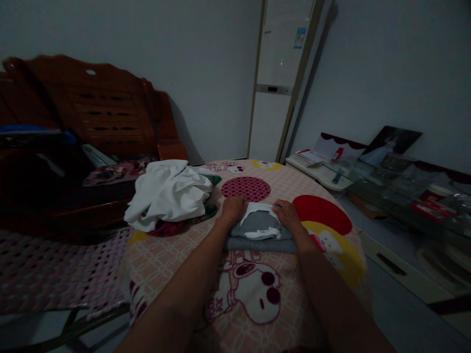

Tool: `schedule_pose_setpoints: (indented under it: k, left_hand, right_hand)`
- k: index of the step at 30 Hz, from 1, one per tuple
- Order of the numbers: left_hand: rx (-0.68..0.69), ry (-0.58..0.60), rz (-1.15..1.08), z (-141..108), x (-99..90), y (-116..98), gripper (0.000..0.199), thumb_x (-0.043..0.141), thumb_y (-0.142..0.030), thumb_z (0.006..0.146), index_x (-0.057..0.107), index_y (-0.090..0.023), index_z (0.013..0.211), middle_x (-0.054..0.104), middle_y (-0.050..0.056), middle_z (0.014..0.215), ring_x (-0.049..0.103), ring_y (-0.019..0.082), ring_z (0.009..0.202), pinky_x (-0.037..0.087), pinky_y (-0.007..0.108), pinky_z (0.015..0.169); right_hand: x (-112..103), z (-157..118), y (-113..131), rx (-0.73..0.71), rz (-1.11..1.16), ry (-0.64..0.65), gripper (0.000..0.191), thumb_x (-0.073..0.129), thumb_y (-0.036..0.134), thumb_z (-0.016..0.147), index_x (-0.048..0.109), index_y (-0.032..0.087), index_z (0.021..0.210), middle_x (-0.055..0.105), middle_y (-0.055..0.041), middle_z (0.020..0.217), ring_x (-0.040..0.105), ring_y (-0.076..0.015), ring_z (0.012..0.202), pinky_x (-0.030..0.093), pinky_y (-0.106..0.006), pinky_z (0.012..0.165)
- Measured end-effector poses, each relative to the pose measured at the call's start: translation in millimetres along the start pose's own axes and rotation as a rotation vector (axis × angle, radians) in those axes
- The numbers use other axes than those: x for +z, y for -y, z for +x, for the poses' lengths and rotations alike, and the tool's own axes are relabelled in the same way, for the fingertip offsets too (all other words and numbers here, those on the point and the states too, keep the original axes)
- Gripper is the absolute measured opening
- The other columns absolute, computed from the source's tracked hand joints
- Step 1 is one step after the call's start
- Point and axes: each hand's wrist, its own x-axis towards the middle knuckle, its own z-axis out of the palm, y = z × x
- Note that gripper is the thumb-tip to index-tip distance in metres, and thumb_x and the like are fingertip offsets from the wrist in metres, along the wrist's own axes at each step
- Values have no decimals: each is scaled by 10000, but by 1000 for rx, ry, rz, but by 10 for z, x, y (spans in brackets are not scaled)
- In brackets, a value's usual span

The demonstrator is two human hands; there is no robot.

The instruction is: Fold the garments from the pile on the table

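Note:
A grey shirt (262,221) with a white collar band lies folded into a small bundle on the round table. My left hand (234,208) grips its far left corner, fingers curled over the edge. At the far right corner, my right hand (287,214) holds the same shirt, thumb and fingers closed on the cloth. A thick grey fold shows along the near side of the bundle. To the left of my left hand sits a loose heap of white clothing (171,191), with dark green and dark red cloth partly hidden under it.
A patterned cloth (250,294) with cartoon dogs and coloured circles covers the table. A wooden bench (106,113) stands at the left, beside a woven seat (66,269). At the right is a glass-topped cabinet (390,191) with papers and small items. A tall white air conditioner (272,117) stands behind.

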Motion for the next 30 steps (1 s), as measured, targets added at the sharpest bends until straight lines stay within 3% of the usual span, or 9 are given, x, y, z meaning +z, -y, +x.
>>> schedule_pose_setpoints:
  k: [5,8,13,19,27,30]
  left_hand:
    - [307,-105,-153,2,27,77,283,521,-151,884,659,-161,1131,665,106,1216,586,225,1170,434,366,1039]
    - [467,-47,-249,15,73,107,371,471,-103,895,646,-188,1211,649,75,1292,574,195,1215,420,342,1071]
    - [461,115,-218,37,135,164,371,419,-131,935,666,-194,1205,688,59,1246,632,192,1147,469,316,1013]
    - [497,37,-263,18,66,78,439,454,-62,878,631,-179,1263,654,69,1303,594,192,1214,446,324,1054]
    - [543,124,-305,-43,98,16,438,468,-57,862,662,-178,1236,649,63,1315,595,165,1221,432,287,1068]
    - [557,129,-315,-28,135,47,502,452,-10,822,679,-208,1223,627,48,1348,577,154,1247,414,292,1088]
  right_hand:
    - [120,-27,-56,-142,-68,-90,289,524,217,902,671,138,1138,694,-142,1145,608,-245,1078,417,-377,997]
    - [156,-44,-86,-191,-73,-79,341,491,280,949,646,157,1226,672,-134,1223,584,-250,1152,400,-405,1035]
    - [134,-59,-95,-150,-89,5,332,519,266,935,667,185,1220,702,-119,1175,625,-239,1086,433,-398,1002]
    - [148,-73,-96,-161,-38,-62,322,549,234,899,679,182,1189,707,-113,1163,625,-246,1079,459,-405,986]
    - [31,-31,-33,-213,103,-172,328,509,111,832,736,191,1055,728,-102,1119,634,-231,1068,481,-416,984]
    - [-14,-55,15,-228,169,-117,388,498,56,768,758,210,1011,722,-80,1152,623,-222,1113,472,-419,1014]
